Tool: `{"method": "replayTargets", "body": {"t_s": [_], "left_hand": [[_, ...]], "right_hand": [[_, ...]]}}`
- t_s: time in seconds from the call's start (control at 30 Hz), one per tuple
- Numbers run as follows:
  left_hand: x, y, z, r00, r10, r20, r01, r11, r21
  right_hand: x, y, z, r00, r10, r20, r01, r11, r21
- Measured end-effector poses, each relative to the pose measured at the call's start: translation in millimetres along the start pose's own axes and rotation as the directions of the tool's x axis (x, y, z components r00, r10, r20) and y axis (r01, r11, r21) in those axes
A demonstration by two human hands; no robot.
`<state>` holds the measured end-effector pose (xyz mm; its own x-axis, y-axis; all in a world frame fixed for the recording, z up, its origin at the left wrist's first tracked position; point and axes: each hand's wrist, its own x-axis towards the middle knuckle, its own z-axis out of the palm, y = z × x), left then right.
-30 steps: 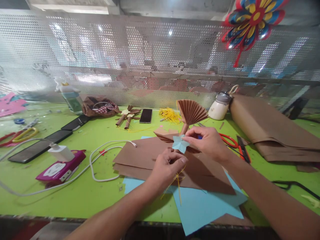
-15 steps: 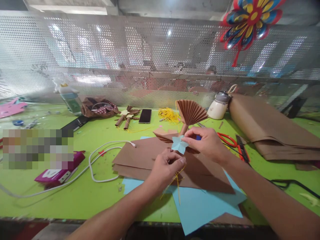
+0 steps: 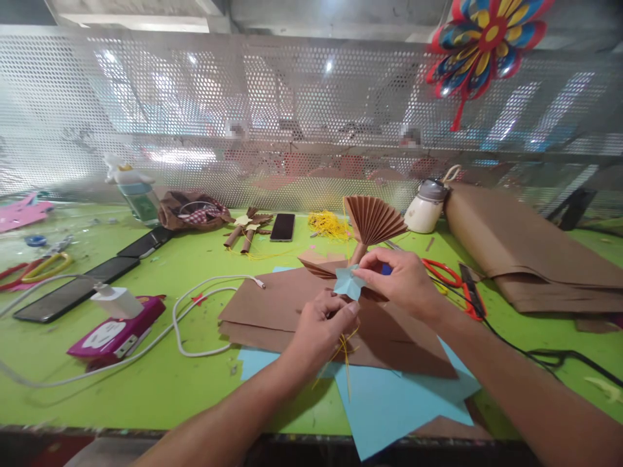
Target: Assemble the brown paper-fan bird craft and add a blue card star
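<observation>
A brown pleated paper fan figure (image 3: 374,220) with a rolled stem stands between my hands, tilted slightly to the right. Pinched at its edge by my right hand (image 3: 402,279), a light blue paper star (image 3: 349,283) lies against the stem. My left hand (image 3: 328,318) is closed around the lower part of the figure, just below the star. Yellow strings (image 3: 347,353) dangle beneath the left fingers. Under both hands lie brown paper sheets (image 3: 272,305), with light blue paper (image 3: 379,408) sticking out below them.
Orange-handled scissors (image 3: 471,292) and folded brown paper (image 3: 525,246) lie to the right. A white bottle (image 3: 423,211), yellow string pile (image 3: 328,225), phone (image 3: 283,227) and finished paper figures (image 3: 246,230) stand behind. At left are a purple power strip (image 3: 117,331) and white cable (image 3: 178,324).
Both hands keep nearly the same places and grips. The blue star's lower edge has shifted very slightly against the stem.
</observation>
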<state>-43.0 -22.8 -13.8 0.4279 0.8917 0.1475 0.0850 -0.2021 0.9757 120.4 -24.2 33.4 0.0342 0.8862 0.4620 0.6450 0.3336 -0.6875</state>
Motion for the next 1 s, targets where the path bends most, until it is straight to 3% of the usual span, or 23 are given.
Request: {"method": "replayTargets", "body": {"t_s": [0.43, 0.67, 0.83, 1.0], "left_hand": [[2.6, 2.1, -0.5, 0.999, -0.025, -0.021, 0.025, 0.999, 0.029], [3.6, 2.3, -0.7, 0.997, -0.033, -0.066, 0.035, 0.999, 0.024], [4.4, 0.6, 0.4, 0.999, -0.023, -0.033, 0.023, 1.0, -0.006], [4.3, -0.4, 1.4, 1.0, 0.016, -0.011, -0.015, 0.999, 0.033]], "right_hand": [[0.2, 5.4, 3.5, 0.997, -0.023, -0.072, 0.023, 1.0, 0.001], [-15.3, 2.2, 5.8, 0.956, -0.18, -0.23, 0.145, 0.976, -0.161], [-31.2, -0.8, 14.5, 0.906, -0.409, -0.108, 0.365, 0.885, -0.287], [-30.7, 3.6, 24.4, 0.905, -0.423, -0.044, 0.386, 0.86, -0.335]]}}
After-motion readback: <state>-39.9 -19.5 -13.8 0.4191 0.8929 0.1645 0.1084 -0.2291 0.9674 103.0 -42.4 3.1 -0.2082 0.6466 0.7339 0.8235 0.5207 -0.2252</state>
